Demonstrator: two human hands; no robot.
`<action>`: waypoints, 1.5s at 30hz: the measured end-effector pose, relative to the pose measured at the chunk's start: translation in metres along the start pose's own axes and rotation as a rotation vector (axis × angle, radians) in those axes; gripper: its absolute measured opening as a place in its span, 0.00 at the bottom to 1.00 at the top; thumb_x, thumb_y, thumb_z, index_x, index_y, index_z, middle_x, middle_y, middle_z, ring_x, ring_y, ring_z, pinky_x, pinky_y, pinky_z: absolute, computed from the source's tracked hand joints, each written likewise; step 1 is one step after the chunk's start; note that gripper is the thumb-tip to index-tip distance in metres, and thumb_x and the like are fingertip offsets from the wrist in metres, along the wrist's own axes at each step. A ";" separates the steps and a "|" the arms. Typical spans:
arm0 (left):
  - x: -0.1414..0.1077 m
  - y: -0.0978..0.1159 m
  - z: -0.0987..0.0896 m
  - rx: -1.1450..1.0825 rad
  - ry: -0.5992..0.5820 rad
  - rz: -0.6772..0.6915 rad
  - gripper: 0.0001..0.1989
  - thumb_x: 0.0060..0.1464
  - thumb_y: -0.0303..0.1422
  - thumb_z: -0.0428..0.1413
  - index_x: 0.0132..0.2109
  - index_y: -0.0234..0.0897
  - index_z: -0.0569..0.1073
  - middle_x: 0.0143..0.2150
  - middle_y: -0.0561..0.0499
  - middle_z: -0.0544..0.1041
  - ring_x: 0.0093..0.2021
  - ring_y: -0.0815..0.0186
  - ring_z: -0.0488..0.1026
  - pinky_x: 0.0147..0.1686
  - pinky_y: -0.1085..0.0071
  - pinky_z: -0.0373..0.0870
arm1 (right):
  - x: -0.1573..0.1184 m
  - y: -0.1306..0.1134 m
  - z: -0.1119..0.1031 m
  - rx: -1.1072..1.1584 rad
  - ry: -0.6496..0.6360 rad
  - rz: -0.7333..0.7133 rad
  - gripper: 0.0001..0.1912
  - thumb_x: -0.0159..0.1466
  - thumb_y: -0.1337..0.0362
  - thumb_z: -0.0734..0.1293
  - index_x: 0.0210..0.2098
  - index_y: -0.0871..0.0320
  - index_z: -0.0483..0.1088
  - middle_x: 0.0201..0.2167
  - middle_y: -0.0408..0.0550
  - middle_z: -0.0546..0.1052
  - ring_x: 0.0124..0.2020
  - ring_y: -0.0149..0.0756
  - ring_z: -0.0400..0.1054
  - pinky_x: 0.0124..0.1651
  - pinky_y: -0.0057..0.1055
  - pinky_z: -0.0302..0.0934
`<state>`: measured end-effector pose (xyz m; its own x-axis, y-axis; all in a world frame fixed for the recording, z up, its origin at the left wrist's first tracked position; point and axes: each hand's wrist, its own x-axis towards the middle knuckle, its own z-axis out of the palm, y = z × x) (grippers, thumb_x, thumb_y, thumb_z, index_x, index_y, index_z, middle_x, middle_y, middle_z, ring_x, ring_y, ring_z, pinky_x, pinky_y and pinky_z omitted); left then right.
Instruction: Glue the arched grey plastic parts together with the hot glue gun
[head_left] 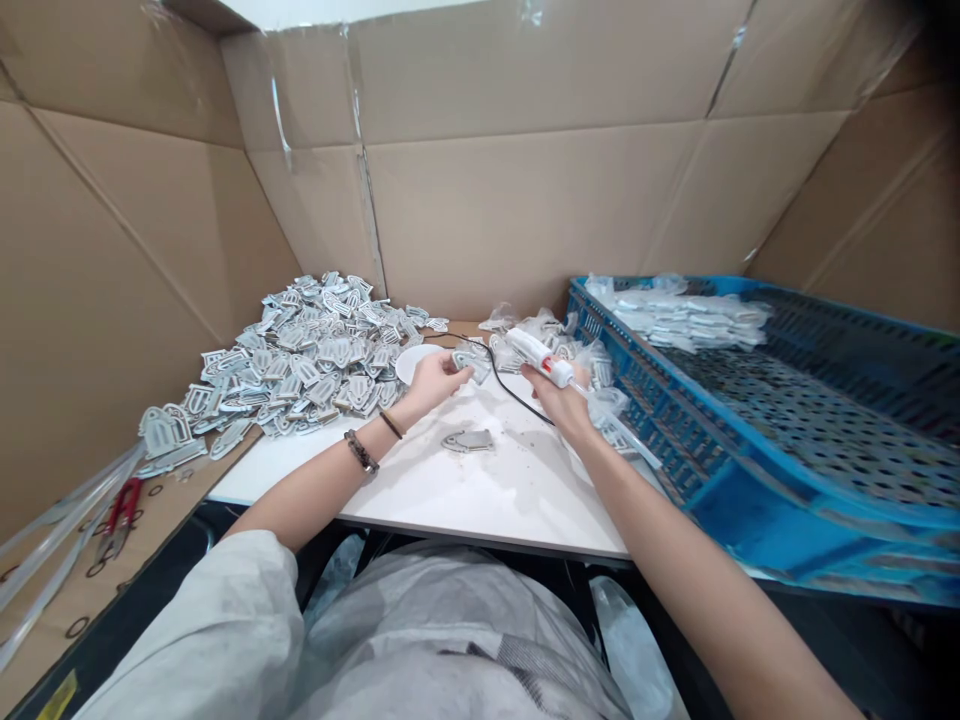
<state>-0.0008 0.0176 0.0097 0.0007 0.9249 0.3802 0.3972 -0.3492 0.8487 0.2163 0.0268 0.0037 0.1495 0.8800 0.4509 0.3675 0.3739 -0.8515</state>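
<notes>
My right hand is wrapped round a white hot glue gun with a red mark on its side. A long translucent glue stick juts from its rear toward the blue crate. Between the fingertips of my left hand is a small grey slotted plate, held above the white board. The gun's nozzle points away from me and lies apart from that plate. Another grey plate rests flat on the board between my forearms.
Left stands a large heap of grey plates, beside a white round dish. A black cable crosses the board. Bagged plates lie against the blue crate, which holds more bags. Red-handled snips lie far left; cardboard walls enclose the table.
</notes>
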 end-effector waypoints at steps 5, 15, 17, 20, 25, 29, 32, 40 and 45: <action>0.010 -0.012 -0.003 -0.007 0.073 0.084 0.13 0.52 0.34 0.62 0.25 0.34 0.68 0.21 0.57 0.66 0.24 0.72 0.65 0.26 0.76 0.62 | -0.007 -0.009 0.000 0.116 -0.062 0.070 0.17 0.50 0.49 0.70 0.20 0.55 0.65 0.15 0.41 0.67 0.18 0.33 0.59 0.23 0.31 0.53; 0.014 -0.014 -0.001 -0.408 0.012 -0.149 0.16 0.52 0.39 0.67 0.35 0.32 0.72 0.31 0.51 0.77 0.31 0.68 0.77 0.33 0.72 0.78 | -0.011 -0.005 0.006 0.119 -0.284 0.012 0.19 0.49 0.47 0.70 0.20 0.55 0.63 0.16 0.41 0.67 0.19 0.32 0.58 0.22 0.29 0.51; 0.013 -0.011 0.000 -0.418 -0.007 -0.144 0.15 0.53 0.38 0.67 0.37 0.31 0.73 0.32 0.50 0.78 0.31 0.68 0.78 0.33 0.72 0.78 | -0.011 0.000 0.008 0.073 -0.305 -0.022 0.19 0.50 0.47 0.69 0.19 0.55 0.63 0.16 0.41 0.66 0.19 0.32 0.58 0.23 0.29 0.50; 0.011 -0.010 0.002 -0.429 -0.029 -0.125 0.14 0.53 0.37 0.66 0.39 0.31 0.74 0.33 0.50 0.78 0.31 0.68 0.78 0.33 0.72 0.79 | -0.009 0.004 0.010 0.016 -0.304 -0.070 0.18 0.50 0.48 0.68 0.20 0.54 0.64 0.17 0.42 0.66 0.21 0.33 0.58 0.24 0.29 0.51; 0.010 -0.010 0.002 -0.434 -0.045 -0.090 0.14 0.53 0.37 0.66 0.39 0.30 0.75 0.33 0.50 0.78 0.30 0.69 0.77 0.32 0.74 0.79 | -0.008 0.008 0.012 -0.003 -0.272 -0.082 0.16 0.51 0.49 0.68 0.19 0.54 0.64 0.18 0.43 0.67 0.23 0.35 0.60 0.25 0.30 0.52; 0.011 -0.009 0.001 -0.411 -0.055 -0.083 0.15 0.53 0.38 0.66 0.39 0.30 0.75 0.34 0.50 0.78 0.30 0.70 0.77 0.32 0.74 0.79 | -0.007 0.009 0.012 -0.018 -0.262 -0.087 0.16 0.50 0.49 0.67 0.19 0.54 0.63 0.18 0.44 0.68 0.23 0.36 0.60 0.25 0.31 0.52; 0.010 -0.008 0.000 -0.395 -0.065 -0.075 0.15 0.54 0.39 0.65 0.40 0.30 0.75 0.33 0.50 0.78 0.30 0.71 0.76 0.32 0.75 0.78 | -0.007 0.010 0.012 -0.024 -0.257 -0.087 0.16 0.50 0.50 0.67 0.18 0.54 0.63 0.18 0.44 0.68 0.23 0.35 0.61 0.25 0.30 0.51; 0.006 -0.004 0.000 -0.352 -0.091 -0.021 0.13 0.55 0.38 0.64 0.38 0.30 0.75 0.31 0.51 0.76 0.28 0.71 0.75 0.31 0.74 0.78 | -0.008 0.012 0.011 0.000 -0.229 -0.006 0.14 0.50 0.53 0.67 0.19 0.54 0.62 0.16 0.41 0.66 0.20 0.33 0.58 0.23 0.30 0.49; 0.009 -0.010 0.000 -0.331 -0.086 -0.049 0.13 0.55 0.39 0.64 0.36 0.31 0.75 0.32 0.49 0.78 0.30 0.68 0.77 0.32 0.73 0.78 | -0.009 0.010 0.011 -0.011 -0.227 0.000 0.14 0.49 0.54 0.68 0.18 0.54 0.63 0.16 0.41 0.66 0.20 0.33 0.58 0.23 0.30 0.49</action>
<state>-0.0044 0.0293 0.0041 0.0725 0.9460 0.3159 0.0789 -0.3212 0.9437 0.2084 0.0255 -0.0119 -0.0609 0.9238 0.3779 0.3778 0.3718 -0.8479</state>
